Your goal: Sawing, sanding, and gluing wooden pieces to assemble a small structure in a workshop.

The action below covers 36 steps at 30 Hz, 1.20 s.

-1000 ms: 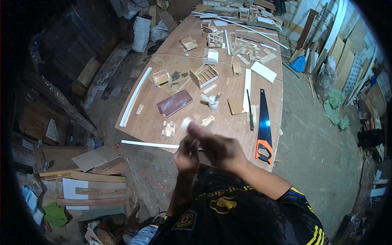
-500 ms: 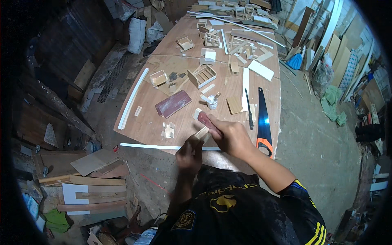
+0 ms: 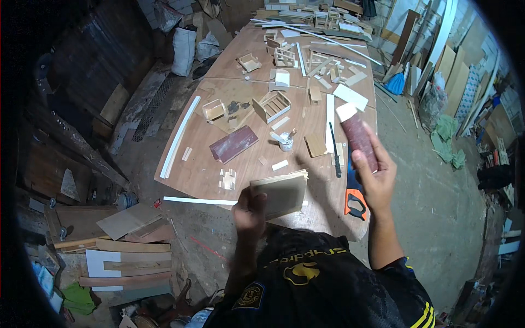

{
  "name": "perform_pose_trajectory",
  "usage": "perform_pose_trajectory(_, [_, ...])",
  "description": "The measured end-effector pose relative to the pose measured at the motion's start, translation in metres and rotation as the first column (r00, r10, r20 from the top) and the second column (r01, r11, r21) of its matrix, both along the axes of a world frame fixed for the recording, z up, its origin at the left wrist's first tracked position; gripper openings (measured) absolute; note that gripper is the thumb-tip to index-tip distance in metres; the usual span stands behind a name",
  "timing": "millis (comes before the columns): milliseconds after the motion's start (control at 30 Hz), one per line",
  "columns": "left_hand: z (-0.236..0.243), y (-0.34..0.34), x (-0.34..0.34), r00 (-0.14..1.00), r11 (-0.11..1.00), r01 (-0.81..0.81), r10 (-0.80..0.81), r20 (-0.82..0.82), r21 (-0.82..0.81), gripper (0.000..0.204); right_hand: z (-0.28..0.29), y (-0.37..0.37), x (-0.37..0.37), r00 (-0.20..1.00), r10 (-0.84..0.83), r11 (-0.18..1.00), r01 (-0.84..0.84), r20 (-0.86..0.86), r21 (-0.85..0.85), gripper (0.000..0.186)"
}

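My left hand (image 3: 250, 213), closed, grips a thin square stack of pale wooden panels (image 3: 279, 194) held up at the table's front edge. My right hand (image 3: 374, 175) is raised to the right, closed round a block wrapped in red-brown sandpaper (image 3: 356, 134), pale at its upper end. Behind that hand lies a handsaw (image 3: 355, 204) with an orange-black handle, its blade largely hidden. Left of it are a long dark tool (image 3: 335, 156) and a tan board (image 3: 315, 145). A white pot with sticks (image 3: 285, 142) and a maroon sheet (image 3: 234, 144) lie farther in.
The wooden table (image 3: 180, 164) carries small box-like pieces (image 3: 270, 106), white strips (image 3: 178, 136) and piled offcuts (image 3: 322, 19). Boards (image 3: 456, 82) lean at the right wall beside a blue bag (image 3: 395, 83). Scrap boards (image 3: 128, 268) lie on the floor at lower left, white sacks (image 3: 183, 49) at back left.
My right hand has moved apart from my left, up and to the right, with the sanding block. The panels in my left hand are now turned with their broad face toward me.
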<state>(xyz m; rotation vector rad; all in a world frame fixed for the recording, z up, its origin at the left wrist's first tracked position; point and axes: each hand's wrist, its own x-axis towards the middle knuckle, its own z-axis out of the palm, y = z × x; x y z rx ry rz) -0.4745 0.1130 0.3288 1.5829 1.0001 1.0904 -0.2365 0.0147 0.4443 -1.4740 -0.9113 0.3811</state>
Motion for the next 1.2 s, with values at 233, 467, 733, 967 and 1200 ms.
perform_pose_trajectory(233, [-0.004, 0.013, -0.006, 0.972, 0.991, 0.064, -0.036, 0.232, -0.116, 0.027, -0.022, -0.01, 0.002, 0.982, 0.19, 0.981, -0.19, 0.009, -0.035, 0.054])
perform_pose_trajectory(467, [0.02, -0.01, 0.008, 0.983, 0.981, 0.048, -0.013, 0.183, -0.185, 0.014, -0.014, -0.02, -0.012, 0.888, 0.25, 0.967, -0.249, 0.386, -0.053, 0.055])
perform_pose_trajectory(733, [0.021, -0.033, 0.018, 0.962, 0.924, 0.086, 0.02, -0.274, 0.372, 0.03, -0.02, -0.021, -0.027, 0.689, 0.432, 0.9, -0.367, 0.582, -0.234, 0.066])
perform_pose_trajectory(967, [0.018, -0.057, 0.021, 0.966, 0.887, 0.041, 0.081, -0.244, 0.459, 0.028, -0.064, -0.008, 0.018, 0.625, 0.324, 0.937, -0.105, 0.71, -0.334, 0.047])
perform_pose_trajectory(1200, [0.007, -0.056, 0.024, 1.0, 0.999, -0.022, 0.021, 0.006, 0.045, 0.038, -0.038, -0.009, 0.028, 0.854, 0.203, 0.976, -0.139, 0.479, -0.165, 0.058])
